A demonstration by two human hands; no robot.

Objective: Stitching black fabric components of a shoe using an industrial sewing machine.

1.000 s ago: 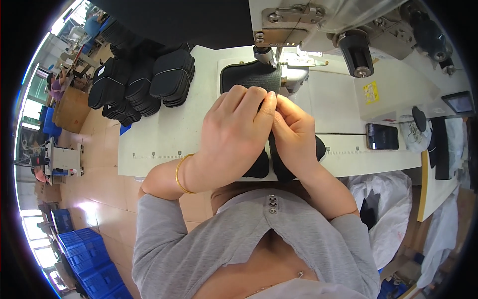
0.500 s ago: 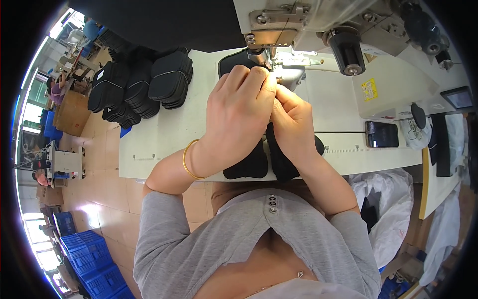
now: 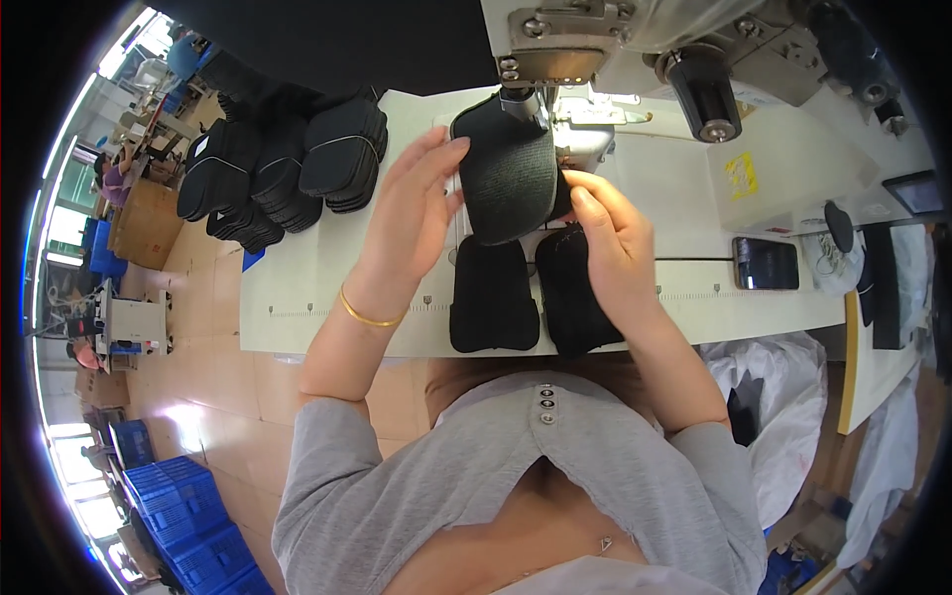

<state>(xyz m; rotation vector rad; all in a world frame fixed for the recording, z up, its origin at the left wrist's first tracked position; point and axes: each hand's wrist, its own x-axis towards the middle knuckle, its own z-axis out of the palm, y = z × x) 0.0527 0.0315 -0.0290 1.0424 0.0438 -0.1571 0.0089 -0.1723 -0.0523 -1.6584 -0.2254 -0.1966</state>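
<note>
A black rounded fabric piece (image 3: 506,183) sits under the presser foot of the sewing machine (image 3: 526,104), its near end tilted up off the table. My left hand (image 3: 412,203) is at its left edge, fingers stretched out and apart, fingertips at the edge. On the right side, my right hand (image 3: 617,233) pinches a dark part of the piece between thumb and forefinger; the fingertips partly hide it. Closer to me lie two more black rounded pieces, one on the left (image 3: 494,302) and one on the right (image 3: 573,297), the latter partly under my right hand.
Banded stacks of black pieces (image 3: 342,159) stand at the table's far left. A phone (image 3: 766,264) lies on the right of the white table (image 3: 377,317). White plastic bags (image 3: 793,397) hang at the right. Blue crates (image 3: 183,506) stand on the floor at the left.
My hands were together near the needle and have moved apart. The left went left to the piece's edge, its fingers opening; the right drew slightly right and nearer. The piece now shows between them.
</note>
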